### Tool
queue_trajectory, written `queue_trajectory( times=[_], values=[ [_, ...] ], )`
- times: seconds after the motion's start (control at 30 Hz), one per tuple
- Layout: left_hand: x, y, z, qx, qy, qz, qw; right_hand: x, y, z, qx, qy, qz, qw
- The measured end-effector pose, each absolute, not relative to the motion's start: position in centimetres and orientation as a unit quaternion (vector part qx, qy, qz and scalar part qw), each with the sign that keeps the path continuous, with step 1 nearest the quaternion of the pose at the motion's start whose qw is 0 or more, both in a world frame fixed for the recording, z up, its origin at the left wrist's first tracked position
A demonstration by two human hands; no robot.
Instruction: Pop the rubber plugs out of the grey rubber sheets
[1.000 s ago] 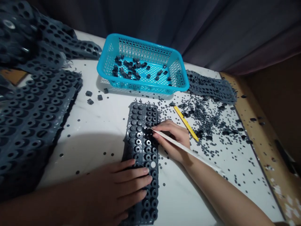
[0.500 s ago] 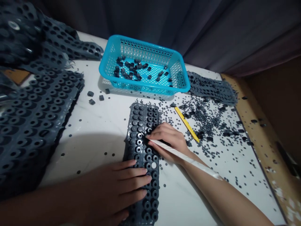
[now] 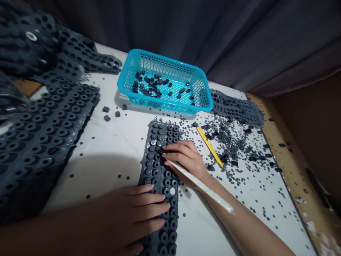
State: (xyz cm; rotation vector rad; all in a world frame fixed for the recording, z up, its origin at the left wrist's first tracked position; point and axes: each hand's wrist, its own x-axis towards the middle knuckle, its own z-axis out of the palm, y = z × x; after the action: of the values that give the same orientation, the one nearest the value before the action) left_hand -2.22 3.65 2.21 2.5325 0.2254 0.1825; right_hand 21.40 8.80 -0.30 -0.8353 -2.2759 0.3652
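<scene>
Head view shows the left hand (image 3: 128, 213) lying with fingers spread and unclenched on a studded strip (image 3: 156, 172), apparently steadying it; mid-surface (image 3: 117, 142), its long axis runs near to far. The right hand's (image 3: 188, 160) fingers pinch a white stick (image 3: 198, 182) close to its far-left tip, probably for control.

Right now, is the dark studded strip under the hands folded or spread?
Spread: the strip lies lengthwise on the white tabletop, studs facing up; its near end is out of view.
</scene>
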Motion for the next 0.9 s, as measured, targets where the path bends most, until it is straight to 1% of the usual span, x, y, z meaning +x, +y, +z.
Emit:
queue_trajectory(
  times=[0.33,0.47,0.73,0.9],
  values=[
    [-2.28,3.9,2.65,0.938,0.086,0.079,0.328,21.04,9.52,-0.11,-0.298,-0.911,0.063,0.277],
    [-2.16,3.66,2.33,0.934,0.092,0.093,0.334,21.02,9.59,-0.1,-0.289,-0.913,0.053,0.284],
    [-1.99,3.54,2.29,0.931,0.094,0.07,0.345,20.98,9.59,-0.04,-0.286,-0.915,0.014,0.283],
    [-2.01,3.57,2.2,0.935,0.09,0.061,0.338,20.95,9.62,-0.13,-0.3,-0.911,0.011,0.282]
  ],
)
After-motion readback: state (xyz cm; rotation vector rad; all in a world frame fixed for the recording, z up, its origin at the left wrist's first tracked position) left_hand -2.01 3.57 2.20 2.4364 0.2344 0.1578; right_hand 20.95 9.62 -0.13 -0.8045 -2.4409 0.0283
